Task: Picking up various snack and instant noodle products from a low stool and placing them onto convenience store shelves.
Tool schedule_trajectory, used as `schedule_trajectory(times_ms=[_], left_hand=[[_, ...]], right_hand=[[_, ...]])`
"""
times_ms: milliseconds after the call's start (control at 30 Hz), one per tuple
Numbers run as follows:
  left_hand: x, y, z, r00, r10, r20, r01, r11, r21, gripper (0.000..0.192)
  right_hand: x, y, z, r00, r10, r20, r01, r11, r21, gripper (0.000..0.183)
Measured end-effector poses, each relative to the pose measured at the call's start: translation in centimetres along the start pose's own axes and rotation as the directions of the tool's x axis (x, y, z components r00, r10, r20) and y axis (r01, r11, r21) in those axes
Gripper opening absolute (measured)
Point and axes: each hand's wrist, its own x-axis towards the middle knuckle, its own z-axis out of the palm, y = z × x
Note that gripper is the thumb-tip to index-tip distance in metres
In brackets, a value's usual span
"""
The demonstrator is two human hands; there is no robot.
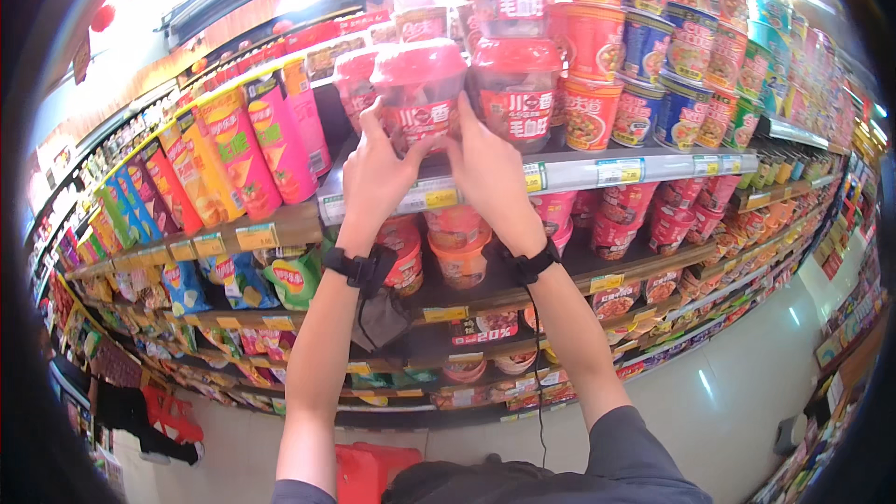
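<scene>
Both of my hands grip a clear plastic food cup with a pink-red domed lid [420, 73] at the front of the upper shelf. My left hand [381, 164] is on its left side and my right hand [484, 161] on its right, with the thumbs near each other at the lower front. Whether the cup's base touches the shelf is hidden. A like cup [518, 94] stands just to the right, with another stacked on it. One more red-lidded cup [353, 77] is partly hidden on the left. Black straps circle both wrists.
Stacked instant noodle cups [591, 112] fill the shelf to the right; tall chip canisters [283, 133] stand at left. The shelf's front edge [577, 171] carries price tags. Noodle bowls [458, 259] sit below. A red basket [371, 469] is near my body. Another person's leg [150, 427] shows lower left.
</scene>
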Motion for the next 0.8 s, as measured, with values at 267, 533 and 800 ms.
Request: schedule_trajectory(times_ms=[267, 533, 800], left_hand=[[-0.4, 0.3, 0.2, 0.997, 0.037, -0.061, -0.04, 0.998, -0.052, 0.076], [-0.5, -1.5, 0.4, 0.85, 0.392, -0.352, -0.428, 0.903, -0.027, 0.044], [-0.7, -2.0, 0.5, 0.876, 0.365, -0.316, -0.399, 0.915, -0.05, 0.047]], right_hand=[[-3.4, -2.2, -0.9, 0.986, -0.165, -0.02, 0.158, 0.97, -0.185, 0.048], [-3.9, -2.7, -0.5, 0.983, -0.177, -0.048, 0.167, 0.972, -0.163, 0.053], [-2.0, -2.3, 0.5, 0.99, -0.139, 0.002, 0.136, 0.962, -0.238, 0.056]])
